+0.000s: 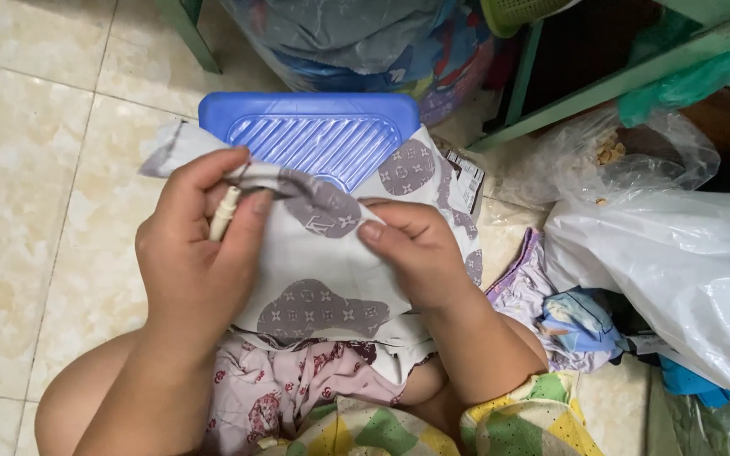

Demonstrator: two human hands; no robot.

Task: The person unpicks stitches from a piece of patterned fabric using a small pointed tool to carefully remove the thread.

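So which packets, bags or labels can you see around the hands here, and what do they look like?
Small packet: on the floor right of the blue plastic lid, partly under the patterned white-and-grey cloth; dark with white print.
Large plastic bag: far right, translucent white, crumpled.
Clear plastic bag: behind the white one, holds brownish bits.
No screens or signs show.

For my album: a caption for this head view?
Two hands, left hand and right hand, hold patterned white cloth over a blue ridged lid.
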